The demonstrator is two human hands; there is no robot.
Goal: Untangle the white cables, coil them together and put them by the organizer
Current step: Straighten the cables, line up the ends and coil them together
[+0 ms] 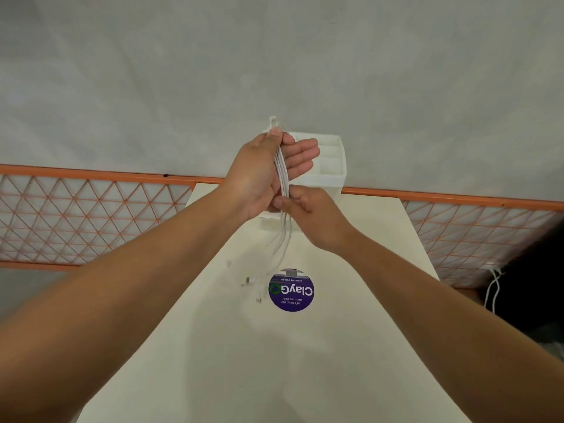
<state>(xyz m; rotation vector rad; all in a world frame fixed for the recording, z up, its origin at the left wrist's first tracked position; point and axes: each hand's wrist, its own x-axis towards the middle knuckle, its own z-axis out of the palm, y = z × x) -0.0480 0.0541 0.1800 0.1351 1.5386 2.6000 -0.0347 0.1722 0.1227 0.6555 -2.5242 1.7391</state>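
Midway through coiling, the left hand point(262, 175) clamps several gathered passes of the cables point(282, 175) above the desk point(351, 346), the right hand point(308, 215) pinches them below, loose ends trail, and placement by the organizer point(332, 166) remains.

Below me stretches a cream table point(305, 361) with a round purple sticker point(291, 290) reading "ClayGo" upside down from where I look. Past the far edge of the table runs an orange lattice fence point(91, 218) on both sides, and beyond it a grey floor point(274, 56). At the right, a white drawstring point(493, 288) hangs against something dark
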